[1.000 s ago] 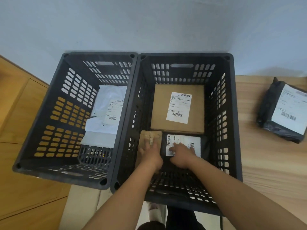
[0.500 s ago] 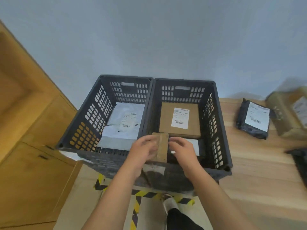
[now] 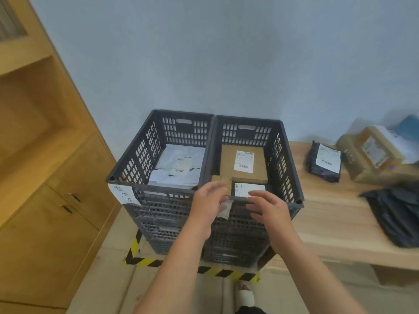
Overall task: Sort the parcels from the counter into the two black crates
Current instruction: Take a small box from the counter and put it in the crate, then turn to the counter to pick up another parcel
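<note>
Two black crates stand side by side on the floor. The left crate (image 3: 181, 128) holds a white mailer (image 3: 179, 164). In the right crate (image 3: 247, 132) lie a large brown box (image 3: 243, 163), a small brown box (image 3: 223, 181) and a black parcel with a white label (image 3: 249, 189). My left hand (image 3: 209, 200) and my right hand (image 3: 269, 207) hover just outside that crate's near rim, fingers apart, holding nothing. On the counter (image 3: 328, 218) to the right rest a black labelled parcel (image 3: 324, 162), a brown taped parcel (image 3: 371, 155) and a black bag (image 3: 399, 216).
A wooden cabinet (image 3: 45, 200) fills the left side. Yellow-and-black tape (image 3: 145, 261) marks the floor in front of the crates. Paper tags hang on the left crate's corner (image 3: 123, 193) and the right crate's front (image 3: 224, 208). A grey wall stands behind.
Both hands have come up out of the right crate, leaving the small brown box and the labelled black parcel inside. The view has pulled back and up.
</note>
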